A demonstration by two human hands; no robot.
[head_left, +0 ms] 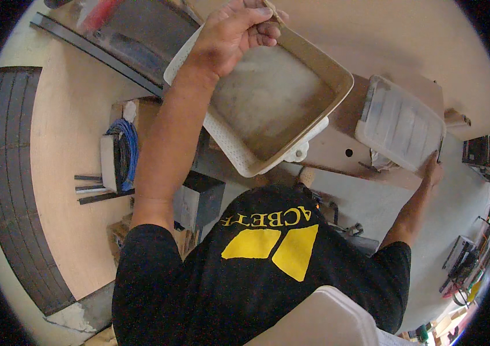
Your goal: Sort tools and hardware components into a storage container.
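In front of me at the upper middle is a dusty, off-white plastic bin (279, 86), tilted, with rounded corners, a brownish inside and a dotted outer wall. My left hand (239, 34) is closed at its far rim, the fingers bent and the thumb over the edge. To the right, a cloudy, see-through plastic lid (400, 124) with ribs lies slanted over the brown board. My right hand (431, 171) is at the lid's near right corner, fingers round its edge and partly hidden.
Under the bin and lid runs a brown board (331, 147) with a round hole. At left stand a coil of blue cable (124, 147), dark metal bars (104, 196) and a grey box (196, 199). Tools and cables (464, 259) lie at the far right.
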